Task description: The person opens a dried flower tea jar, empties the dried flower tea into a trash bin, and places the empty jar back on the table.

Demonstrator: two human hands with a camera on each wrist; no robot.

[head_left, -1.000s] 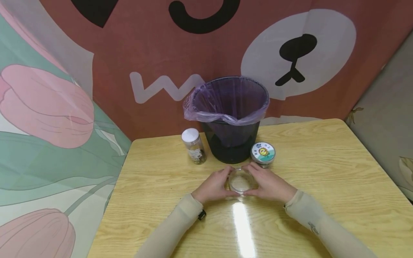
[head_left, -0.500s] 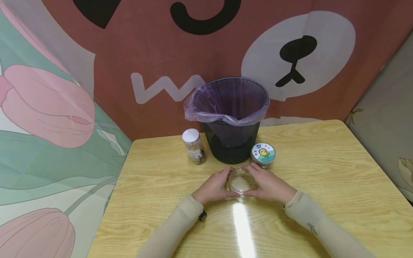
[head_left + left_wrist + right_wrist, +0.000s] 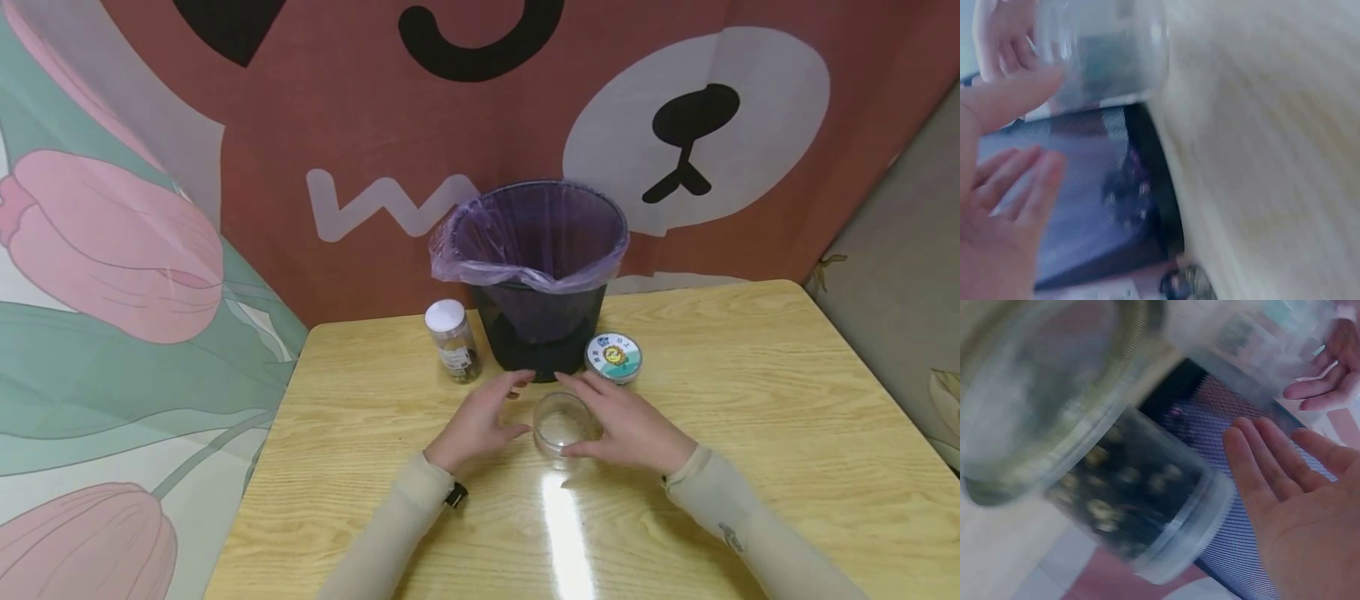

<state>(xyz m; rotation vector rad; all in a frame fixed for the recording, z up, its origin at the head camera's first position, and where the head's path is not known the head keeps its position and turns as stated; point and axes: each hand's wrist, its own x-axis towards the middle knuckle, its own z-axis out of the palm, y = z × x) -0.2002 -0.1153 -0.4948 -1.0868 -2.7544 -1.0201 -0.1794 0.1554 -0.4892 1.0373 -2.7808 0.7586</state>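
Note:
A clear, round, uncapped jar (image 3: 561, 421) stands on the table between both hands. My left hand (image 3: 480, 421) is just left of it, thumb and fingers spread apart with a gap to the jar. On its other side, my right hand (image 3: 626, 421) curves loosely beside the wall, its thumb near the front rim. The right wrist view shows this hand's fingers (image 3: 1272, 459) extended, with the clear jar (image 3: 1241, 350) beyond them. In the left wrist view the jar (image 3: 1110, 50) is at the top, with the left thumb (image 3: 1016, 94) close to it.
A black mesh bin (image 3: 540, 329) with a purple bag (image 3: 525, 271) stands behind the hands. Left of it is a white-capped jar (image 3: 453, 346); at its right is a tub with a printed lid (image 3: 613, 358). A blurred round rim (image 3: 1135, 337) fills the right wrist view's upper left.
My left hand has let go of the jar and moved left. The right hand has loosened, its fingertips lifting slightly. The jar stays about where it was.

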